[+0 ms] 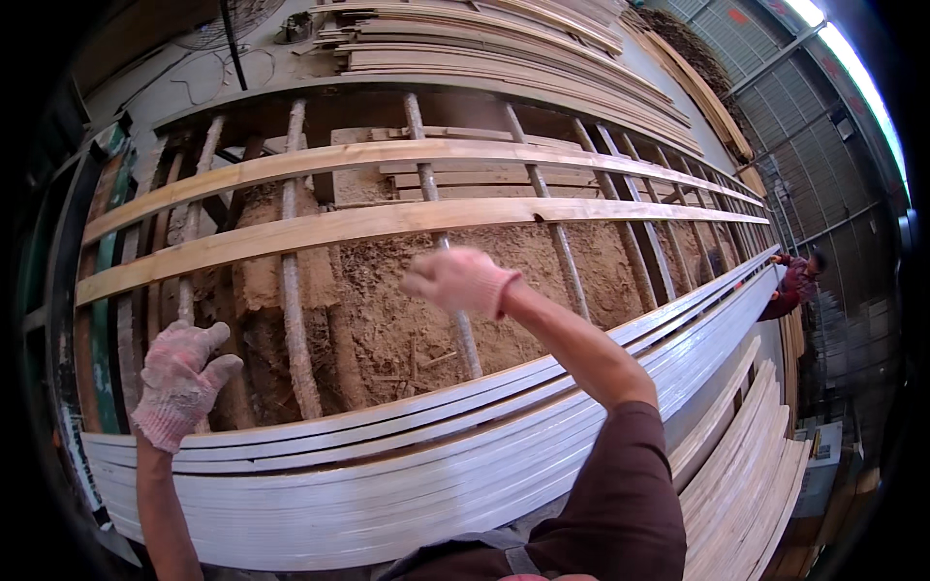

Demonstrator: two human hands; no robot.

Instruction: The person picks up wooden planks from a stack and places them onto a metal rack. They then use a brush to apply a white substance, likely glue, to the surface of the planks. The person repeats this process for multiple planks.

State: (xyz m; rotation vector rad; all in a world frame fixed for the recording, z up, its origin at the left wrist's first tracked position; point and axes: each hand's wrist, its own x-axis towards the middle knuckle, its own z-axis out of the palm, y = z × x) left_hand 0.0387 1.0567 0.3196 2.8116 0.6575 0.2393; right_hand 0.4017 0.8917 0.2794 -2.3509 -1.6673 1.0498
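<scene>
Both my hands wear pale pink knit work gloves. At the left, my left hand (182,385) is held above the near end of a roller frame, its thumb and fingers apart and nothing between them. My right hand (462,279) reaches over the middle of the frame, blurred, just on the near side of a bare wooden board (320,227); whether it touches anything I cannot tell. A second bare board (368,153) lies farther back, roughly parallel. Closest to me, long white-faced boards (387,508) lie side by side across the frame, with narrow gaps among the farther ones.
Metal rollers (291,290) span the frame over sawdust (387,320). Beyond its far rail lie stacked planks (523,68); more planks (746,474) stand at the right. At the far right end, a person in a dark red top (796,283) is by the white boards.
</scene>
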